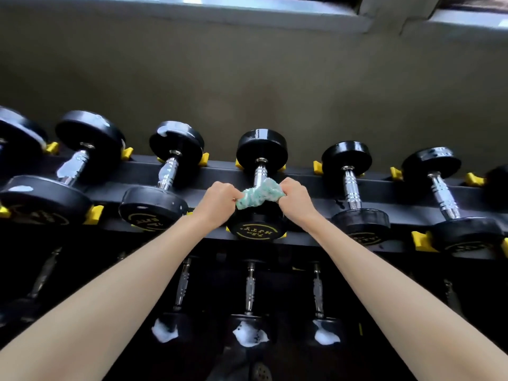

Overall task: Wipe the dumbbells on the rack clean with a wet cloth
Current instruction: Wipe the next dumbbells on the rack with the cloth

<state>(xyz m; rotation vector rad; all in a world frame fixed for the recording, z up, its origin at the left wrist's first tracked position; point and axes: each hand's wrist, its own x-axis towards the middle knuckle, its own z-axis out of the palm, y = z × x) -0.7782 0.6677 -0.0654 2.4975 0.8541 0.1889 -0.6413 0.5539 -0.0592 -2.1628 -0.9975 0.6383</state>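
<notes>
Seen from the camera on my head, both my bare forearms reached up and forward to the top tier of the rack [302, 180], a dark rail running across the frame in front of a drab wall [247, 78].

My left grip [220, 200] was clamped on one end of the cloth [257, 193], fingers curled tight round it. My right grip [295, 196] was clamped on the other end in the same way. The cloth, pale green and white with a nubbly pile, was pulled taut between them across the chrome handle of the middle dumbbell [261, 151]. It sat low on the handle, just above the near head. I could not tell whether it went all the way round the handle.

That dumbbell lay across the rack between yellow cradles [239, 164]. Its far head looked glossy, and its near head faced me with yellow lettering too blurred to read surely.

To my left lay the foamy dumbbells [176, 144], with white patches on their heads and handles. To my right lay the shiny dumbbells [347, 158], each in its own cradles, well apart from my grips.

Below, in the shadow of the lower tier, the lower dumbbells [250, 335] pointed toward me, three of them with a blob of white foam on the near head. A pale window ledge [275, 12] ran along the very top of the frame.
</notes>
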